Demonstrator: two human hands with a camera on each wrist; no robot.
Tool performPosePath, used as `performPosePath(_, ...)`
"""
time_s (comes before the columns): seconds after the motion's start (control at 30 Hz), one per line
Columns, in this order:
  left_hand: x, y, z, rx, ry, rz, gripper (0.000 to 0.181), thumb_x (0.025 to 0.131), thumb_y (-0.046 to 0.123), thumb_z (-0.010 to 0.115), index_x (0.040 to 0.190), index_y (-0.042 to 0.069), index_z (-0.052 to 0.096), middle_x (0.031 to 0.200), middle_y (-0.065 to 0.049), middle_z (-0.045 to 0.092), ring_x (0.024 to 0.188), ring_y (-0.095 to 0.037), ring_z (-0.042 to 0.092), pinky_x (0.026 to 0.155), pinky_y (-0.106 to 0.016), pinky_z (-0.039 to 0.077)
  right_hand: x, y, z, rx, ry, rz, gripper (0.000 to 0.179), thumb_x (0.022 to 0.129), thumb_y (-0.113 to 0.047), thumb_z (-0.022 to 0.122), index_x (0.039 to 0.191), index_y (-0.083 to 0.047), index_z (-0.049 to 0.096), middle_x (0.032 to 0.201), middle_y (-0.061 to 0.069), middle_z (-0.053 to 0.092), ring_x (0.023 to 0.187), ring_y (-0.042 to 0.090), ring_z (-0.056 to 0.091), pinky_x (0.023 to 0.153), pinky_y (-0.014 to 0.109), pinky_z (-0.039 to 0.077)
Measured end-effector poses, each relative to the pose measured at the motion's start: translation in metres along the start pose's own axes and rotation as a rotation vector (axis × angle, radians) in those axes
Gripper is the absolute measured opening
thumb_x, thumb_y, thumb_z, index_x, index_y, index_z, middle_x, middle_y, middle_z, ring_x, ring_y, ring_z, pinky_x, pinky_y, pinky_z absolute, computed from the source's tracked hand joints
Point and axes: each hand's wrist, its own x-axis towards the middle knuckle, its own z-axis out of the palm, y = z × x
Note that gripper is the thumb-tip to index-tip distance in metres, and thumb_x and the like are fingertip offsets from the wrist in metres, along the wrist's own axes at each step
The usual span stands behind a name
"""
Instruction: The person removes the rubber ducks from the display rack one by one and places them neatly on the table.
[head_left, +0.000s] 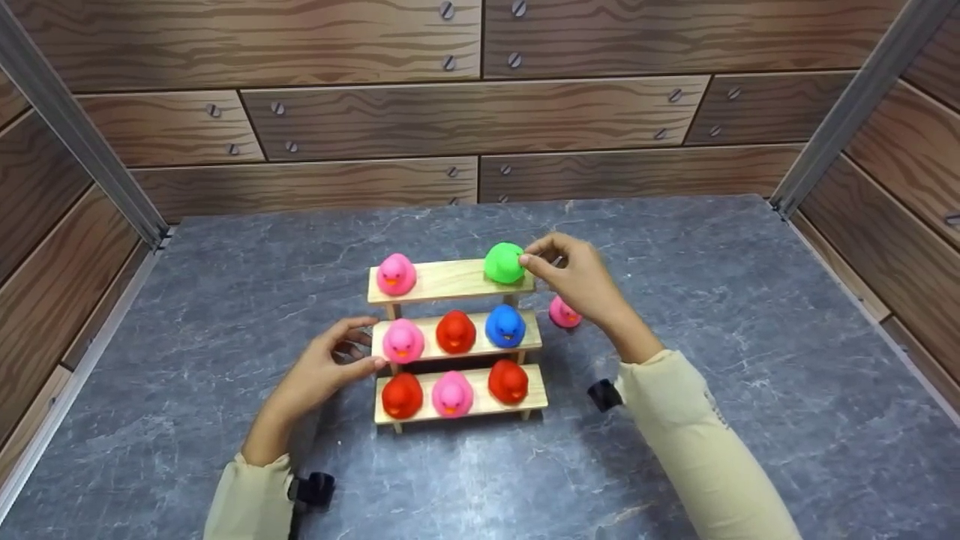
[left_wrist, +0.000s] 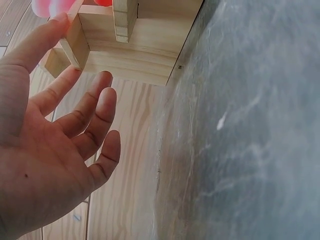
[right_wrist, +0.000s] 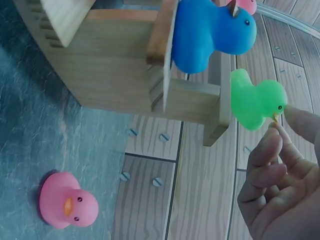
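Observation:
A three-tier wooden stand (head_left: 457, 280) holds rubber ducks. On the top tier sit a pink duck (head_left: 395, 274) at the left and a green duck (head_left: 504, 263) at the right. My right hand (head_left: 576, 274) pinches the green duck near its beak with thumb and index finger. My left hand (head_left: 322, 367) holds the left end of the middle tier, its thumb at the front corner and index finger at the back. The other left fingers (left_wrist: 102, 112) hang free. A blue duck (head_left: 505, 326) and a red duck (head_left: 456, 332) stand on the middle tier.
Another pink duck (head_left: 564, 312) rests on the grey marbled tabletop (head_left: 225, 337), right of the stand. Red ducks flank a pink duck (head_left: 452, 394) on the bottom tier. Wood-patterned walls (head_left: 360, 120) enclose the back and sides.

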Motion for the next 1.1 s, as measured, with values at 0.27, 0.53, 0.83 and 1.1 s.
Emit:
performPosePath(0.27, -0.0011, -0.0008, -0.0003, 0.000, 0.003, -0.002, 0.053, 0.084, 0.017, 0.075, 0.132, 0.009, 0.054, 0.111, -0.017, 0.063, 0.088, -0.017, 0.055, 0.082, -0.033, 0.043, -0.0003, 0.0023, -0.0026, -0.011, -0.026, 0.016, 0.026, 0.093, -0.026, 0.065, 0.106, -0.004, 0.066, 0.090, 0.006, 0.062, 0.072, 0.015, 0.050, 0.062, 0.021, 0.042)
performPosePath(0.53, -0.0010, -0.0012, -0.0003, 0.003, -0.004, -0.003, 0.053, 0.084, 0.018, 0.074, 0.133, 0.009, 0.054, 0.111, -0.017, 0.063, 0.087, -0.017, 0.054, 0.082, -0.033, 0.044, 0.0001, 0.0024, -0.0034, -0.042, -0.073, 0.034, 0.031, 0.092, -0.026, 0.066, 0.113, -0.004, 0.064, 0.091, 0.007, 0.060, 0.071, 0.014, 0.050, 0.063, 0.022, 0.044)
performPosePath(0.83, -0.0001, -0.0018, 0.0008, -0.002, -0.013, 0.002, 0.054, 0.084, 0.018, 0.075, 0.133, 0.009, 0.054, 0.110, -0.017, 0.063, 0.086, -0.017, 0.054, 0.080, -0.031, 0.044, -0.0008, 0.0061, -0.0042, -0.047, -0.130, 0.015, 0.037, 0.091, -0.026, 0.067, 0.122, -0.005, 0.061, 0.090, 0.005, 0.057, 0.069, 0.013, 0.048, 0.060, 0.022, 0.041)
performPosePath(1.1, 0.0000, -0.0023, -0.0006, -0.002, -0.004, 0.007, 0.053, 0.084, 0.017, 0.074, 0.132, 0.008, 0.054, 0.110, -0.018, 0.063, 0.086, -0.018, 0.055, 0.081, -0.033, 0.044, -0.0012, 0.0027, 0.0019, -0.029, -0.144, -0.020, 0.037, 0.088, -0.022, 0.071, 0.120, -0.005, 0.062, 0.086, 0.003, 0.052, 0.070, 0.015, 0.046, 0.062, 0.022, 0.040)
